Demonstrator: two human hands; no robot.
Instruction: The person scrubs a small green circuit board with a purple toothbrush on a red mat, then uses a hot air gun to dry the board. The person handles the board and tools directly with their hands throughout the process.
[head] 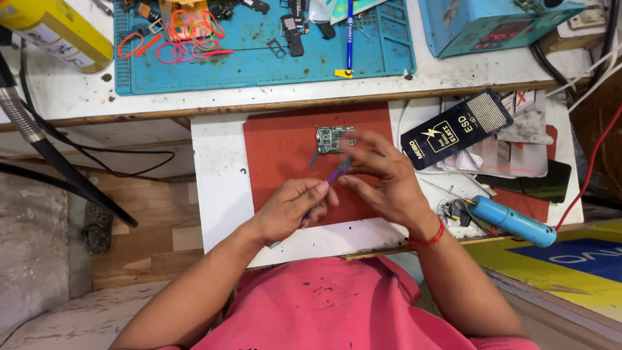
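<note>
Two hands, left hand (293, 209) and right hand (382, 178), hold one purple tool (337, 172).

Bright, even light, soft shadows; the right hand (382, 178) slightly motion-blurred

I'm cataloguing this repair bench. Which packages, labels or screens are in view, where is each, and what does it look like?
Black flat pouch: right of the red mat, rectangular, with white and yellow print.
Blue box: top right on the upper shelf, with a dark screen showing red digits.
Yellow can: top left, lying tilted, with a white label band.
Yellow and blue printed sheet: lower right corner.
</note>
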